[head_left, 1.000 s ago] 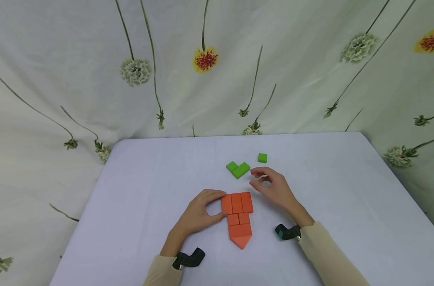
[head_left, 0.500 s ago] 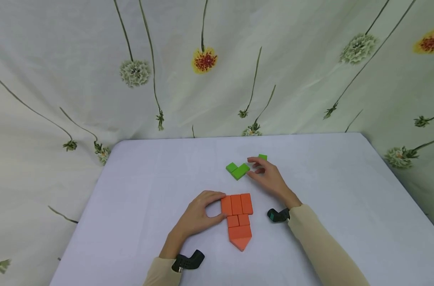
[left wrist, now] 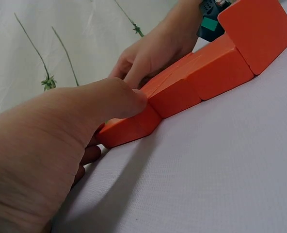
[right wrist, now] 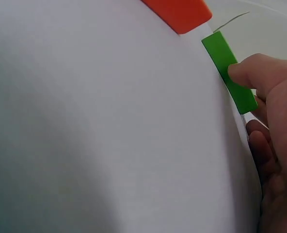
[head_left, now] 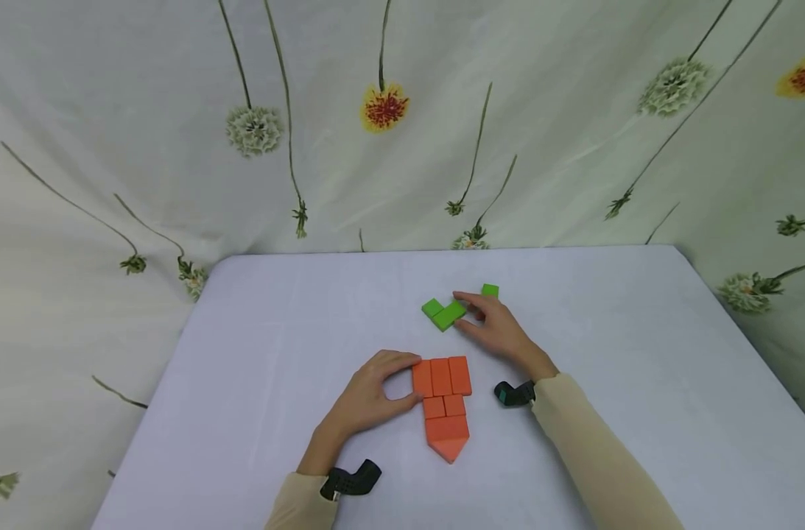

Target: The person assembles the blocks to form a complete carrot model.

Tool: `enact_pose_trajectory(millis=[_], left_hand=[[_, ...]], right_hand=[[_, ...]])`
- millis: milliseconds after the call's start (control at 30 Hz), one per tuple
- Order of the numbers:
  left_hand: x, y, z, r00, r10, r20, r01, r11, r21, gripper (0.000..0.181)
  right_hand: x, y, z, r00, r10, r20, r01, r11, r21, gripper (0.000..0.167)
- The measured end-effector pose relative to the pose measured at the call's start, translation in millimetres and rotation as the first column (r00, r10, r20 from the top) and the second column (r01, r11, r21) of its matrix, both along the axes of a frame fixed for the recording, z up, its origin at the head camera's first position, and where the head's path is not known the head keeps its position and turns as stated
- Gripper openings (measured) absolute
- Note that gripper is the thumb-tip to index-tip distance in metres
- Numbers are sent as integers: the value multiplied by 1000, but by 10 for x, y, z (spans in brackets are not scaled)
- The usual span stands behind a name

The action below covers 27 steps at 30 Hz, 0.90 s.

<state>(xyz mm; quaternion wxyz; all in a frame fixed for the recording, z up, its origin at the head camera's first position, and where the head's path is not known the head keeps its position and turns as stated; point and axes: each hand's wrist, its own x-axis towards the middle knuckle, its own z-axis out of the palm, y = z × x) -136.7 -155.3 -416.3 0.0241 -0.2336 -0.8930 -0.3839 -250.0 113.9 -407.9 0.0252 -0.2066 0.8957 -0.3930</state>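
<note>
Orange blocks lie together on the white table in the head view: a row of three oblongs, two small squares below, then a wide oblong [head_left: 446, 428] and a triangle [head_left: 448, 448] pointing toward me. My left hand [head_left: 369, 395] holds the leftmost oblong orange block [head_left: 422, 377] between thumb and forefinger; its thumb [left wrist: 134, 99] presses the block's edge. Farther back, my right hand [head_left: 501, 333] pinches an oblong green block [head_left: 448, 316], thumb on its long side in the right wrist view. A small green block [head_left: 431, 307] touches that one's left end.
Behind the right hand sits another small green block [head_left: 490, 290], partly covered by the fingers. A white cloth covers the table [head_left: 276, 324]. At its far edge hangs a flower-patterned curtain [head_left: 541, 147]. Each wrist wears a black camera [head_left: 352, 478].
My right hand has moved back and left to the oblong green block and now pinches it. The left hand keeps its hold; the blocks look unmoved.
</note>
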Motion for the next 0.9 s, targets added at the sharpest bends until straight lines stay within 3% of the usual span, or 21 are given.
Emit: enact_pose_trajectory(millis=[200,467,900], left_hand=[[2,9,10,1000,8,6,-8,1000,-9,51],[4,8,-8,1000,10,9,-10,1000,0,50],[-4,8,-15,1000,12,19,-12,1000,-3,51]], right_hand=[[-3,-1,-20,999,16,-47,-16,1000,-2,47],[18,18,-86,997,-23,-77,20,999,-40,38],[155,121,-59,995,-94,21,97,975,-199,35]])
